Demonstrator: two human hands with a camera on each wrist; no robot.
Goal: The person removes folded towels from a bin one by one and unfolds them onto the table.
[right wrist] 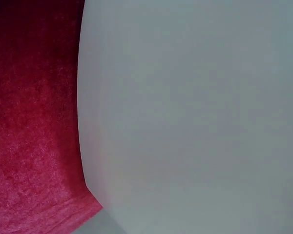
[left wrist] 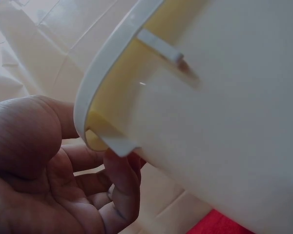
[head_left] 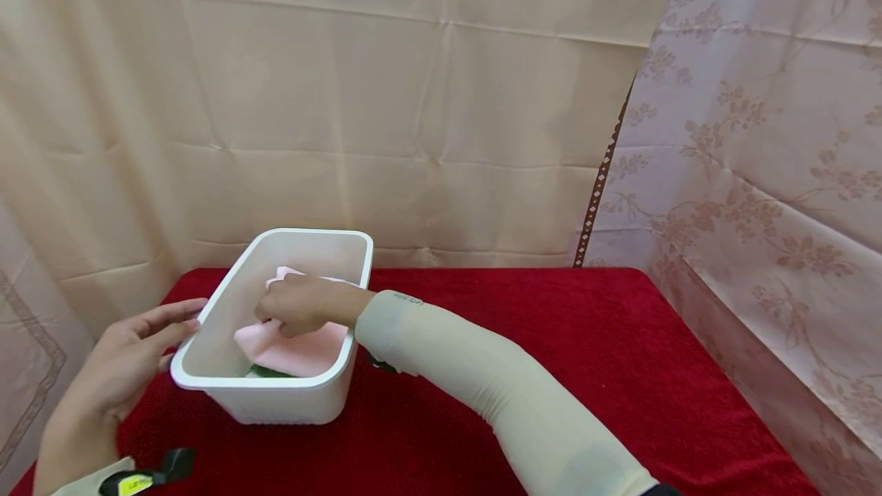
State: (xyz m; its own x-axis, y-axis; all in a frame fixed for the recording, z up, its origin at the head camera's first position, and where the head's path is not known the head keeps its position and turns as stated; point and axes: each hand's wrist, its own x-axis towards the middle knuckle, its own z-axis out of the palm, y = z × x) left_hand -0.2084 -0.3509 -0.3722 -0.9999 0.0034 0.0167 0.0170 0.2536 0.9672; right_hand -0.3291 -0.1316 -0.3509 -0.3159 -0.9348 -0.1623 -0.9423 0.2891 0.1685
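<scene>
A white plastic bin [head_left: 282,403] stands on the left part of the red-covered table. Inside it lies a folded pink cloth [head_left: 303,352], with a bit of something green [head_left: 269,371] showing beneath. My right hand [head_left: 298,305] reaches over the bin's right rim and grips the cloth with curled fingers; its fingertips are partly hidden. At the left rim, my left hand [head_left: 138,350] holds the bin by its edge. The left wrist view shows the left hand's fingers [left wrist: 122,195] bent under the rim. Only the bin's outer wall [right wrist: 195,117] and red cloth fill the right wrist view.
Red velvety cloth [head_left: 551,350] covers the table and stretches right of the bin. A beige curtain [head_left: 386,113] hangs behind the table, and a flowered pinkish curtain [head_left: 772,174] hangs along the right side.
</scene>
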